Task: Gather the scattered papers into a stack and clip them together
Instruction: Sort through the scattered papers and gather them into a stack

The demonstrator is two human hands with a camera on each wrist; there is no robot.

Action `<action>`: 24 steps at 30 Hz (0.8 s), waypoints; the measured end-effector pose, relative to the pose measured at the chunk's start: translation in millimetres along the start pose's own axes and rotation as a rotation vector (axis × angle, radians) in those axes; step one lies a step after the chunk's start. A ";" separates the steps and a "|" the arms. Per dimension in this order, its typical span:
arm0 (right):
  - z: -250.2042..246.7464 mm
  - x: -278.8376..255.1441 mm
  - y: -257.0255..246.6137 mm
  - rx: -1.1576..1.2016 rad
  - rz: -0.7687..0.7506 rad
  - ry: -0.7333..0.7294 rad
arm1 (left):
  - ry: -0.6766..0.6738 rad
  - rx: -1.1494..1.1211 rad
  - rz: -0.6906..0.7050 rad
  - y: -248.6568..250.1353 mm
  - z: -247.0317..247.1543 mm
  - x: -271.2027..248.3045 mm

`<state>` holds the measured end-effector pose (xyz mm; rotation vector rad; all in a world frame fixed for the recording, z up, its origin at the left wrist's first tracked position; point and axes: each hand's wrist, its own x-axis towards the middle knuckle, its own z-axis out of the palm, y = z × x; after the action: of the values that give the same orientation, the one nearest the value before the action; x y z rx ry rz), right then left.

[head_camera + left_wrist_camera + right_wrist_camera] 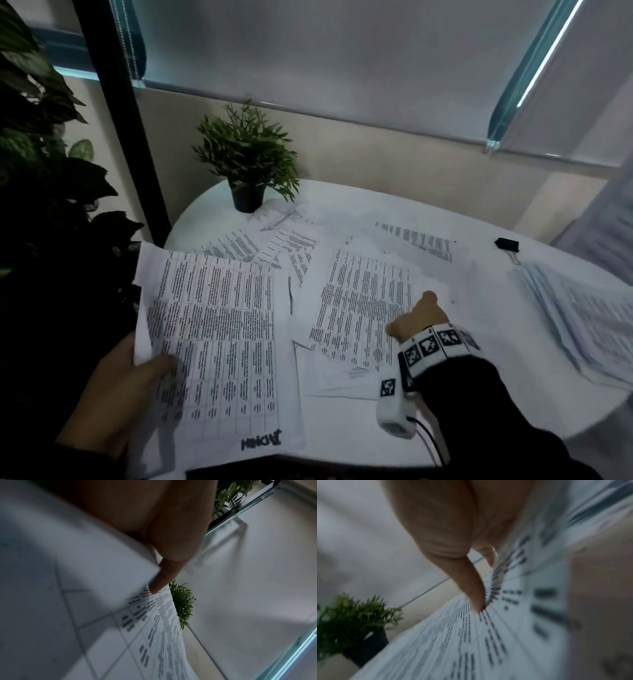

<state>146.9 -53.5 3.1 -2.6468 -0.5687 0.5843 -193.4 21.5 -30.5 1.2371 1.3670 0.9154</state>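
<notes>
Printed sheets lie scattered over the round white table (346, 428). My left hand (137, 377) holds a gathered stack of papers (222, 335) at the near left, thumb on top and fingers hidden beneath; in the left wrist view the thumb (159, 582) presses on the top sheet (102, 622). My right hand (418, 317) is on the middle sheet (356, 301). The blurred right wrist view shows its thumb (471, 588) on the print while that sheet (513, 574) curls up against the fingers, pinched. A black binder clip (507, 244) lies at the far right, away from both hands.
A small potted plant (246, 161) stands at the table's back left, touching the far sheets (274, 240). Another pile of papers (582, 318) overhangs the right edge. A large dark leafy plant (41, 171) and a black post (123, 120) flank the left side.
</notes>
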 end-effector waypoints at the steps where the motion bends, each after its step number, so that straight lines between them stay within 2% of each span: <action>1: -3.3 3.6 5.5 0.117 -0.016 0.033 | -0.007 -0.028 -0.022 2.2 -1.0 -1.0; 3: -18.8 1.0 15.1 0.281 -0.058 0.114 | 0.012 -0.069 -0.034 4.0 -3.1 -2.1; 7: -70.8 -22.4 31.9 0.475 -0.186 0.415 | 0.041 -0.015 -0.015 -0.6 -6.9 2.5; 9: -89.2 -36.8 27.6 0.566 -0.301 0.465 | 0.022 -0.002 -0.008 -3.9 -6.3 5.2; 12: -82.9 -57.9 -0.8 0.523 -0.534 0.226 | 0.010 -0.051 -0.065 -8.5 0.8 8.7; 14: -54.5 -66.8 -17.5 0.428 -0.645 -0.014 | 0.025 -0.134 -0.171 -12.8 10.2 17.3; 15: -33.1 -70.2 -23.2 0.370 -0.677 -0.119 | 0.065 -0.101 -0.218 -22.0 15.5 26.7; 18: 31.3 -82.5 -33.6 0.162 -0.650 -0.363 | 0.064 -0.049 -0.201 -42.4 16.0 40.4; 20: 41.2 -78.6 -36.4 0.155 -0.583 -0.486 | 0.021 0.006 -0.153 -54.3 8.0 39.9; 21: 34.2 -71.2 -35.5 0.181 -0.519 -0.463 | 0.016 0.061 -0.143 -64.6 2.6 44.8; 22: 25.3 -57.8 -32.3 0.170 -0.424 -0.346 | -0.021 0.128 -0.119 -68.5 -2.8 43.9; 24: 0.5 -25.5 -18.8 -0.022 -0.174 0.003 | -0.051 0.213 -0.063 -55.2 -7.6 34.6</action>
<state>119.8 -49.0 18.8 -2.5832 -0.7987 0.5243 -209.3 46.2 -89.0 1.3594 1.4827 0.7035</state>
